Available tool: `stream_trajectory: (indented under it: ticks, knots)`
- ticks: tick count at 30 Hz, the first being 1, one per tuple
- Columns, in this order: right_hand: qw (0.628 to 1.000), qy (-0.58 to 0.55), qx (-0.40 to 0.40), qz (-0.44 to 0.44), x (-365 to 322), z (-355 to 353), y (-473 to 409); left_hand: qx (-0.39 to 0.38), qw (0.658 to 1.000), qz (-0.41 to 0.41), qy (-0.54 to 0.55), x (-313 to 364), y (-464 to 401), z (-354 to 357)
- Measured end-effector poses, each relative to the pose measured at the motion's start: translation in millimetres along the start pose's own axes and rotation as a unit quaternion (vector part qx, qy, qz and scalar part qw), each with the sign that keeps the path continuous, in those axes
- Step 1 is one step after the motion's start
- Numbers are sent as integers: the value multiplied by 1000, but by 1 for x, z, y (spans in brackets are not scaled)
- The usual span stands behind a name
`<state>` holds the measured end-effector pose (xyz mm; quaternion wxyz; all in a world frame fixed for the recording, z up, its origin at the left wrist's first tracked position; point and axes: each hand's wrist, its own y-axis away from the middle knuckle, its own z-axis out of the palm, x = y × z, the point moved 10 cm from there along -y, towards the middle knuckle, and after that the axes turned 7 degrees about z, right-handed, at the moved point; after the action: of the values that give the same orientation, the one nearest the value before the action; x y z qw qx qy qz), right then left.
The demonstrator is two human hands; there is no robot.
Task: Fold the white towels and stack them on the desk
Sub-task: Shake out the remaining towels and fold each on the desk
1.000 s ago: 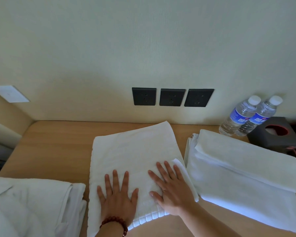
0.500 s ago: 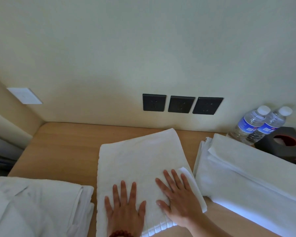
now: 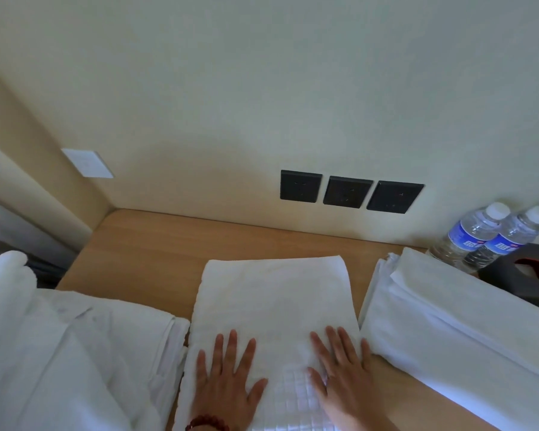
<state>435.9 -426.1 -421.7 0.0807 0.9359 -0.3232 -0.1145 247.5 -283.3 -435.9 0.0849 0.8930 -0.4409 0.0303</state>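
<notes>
A folded white towel (image 3: pixel 274 303) lies flat in the middle of the wooden desk (image 3: pixel 156 244). My left hand (image 3: pixel 227 377) rests palm down on its near left part, fingers spread, a bead bracelet at the wrist. My right hand (image 3: pixel 343 371) presses flat on its near right part, next to the towel's right edge. Neither hand grips anything. To the right sits a stack of folded white towels (image 3: pixel 455 325). On the left lies a loose heap of white towels (image 3: pixel 69 353).
Two water bottles (image 3: pixel 486 237) stand at the back right by the wall, next to a dark tissue box (image 3: pixel 529 275). Three black wall sockets (image 3: pixel 349 191) sit above the desk. The desk's left edge meets a wall corner.
The view has swung left and down, so the towel now sits straighter and the heap on the left shows more. Both hands stay flat on the towel, now a little wider apart.
</notes>
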Motion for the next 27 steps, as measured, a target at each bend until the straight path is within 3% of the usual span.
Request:
stream_trajectory:
  ticks: [6,11,18,27]
  knots:
    - [998,46,-23,-28,40,2,-9,-34,998,50,-28,-6,3,0]
    - [998,46,39,-20,31,-11,-5,-51,989,128,-45,-28,7,-7]
    - [990,56,106,-70,11,-18,0,-37,994,98,-24,-38,-2,-16]
    - [991,22,80,-102,-4,-13,-23,-27,996,76,-47,-67,-31,-28]
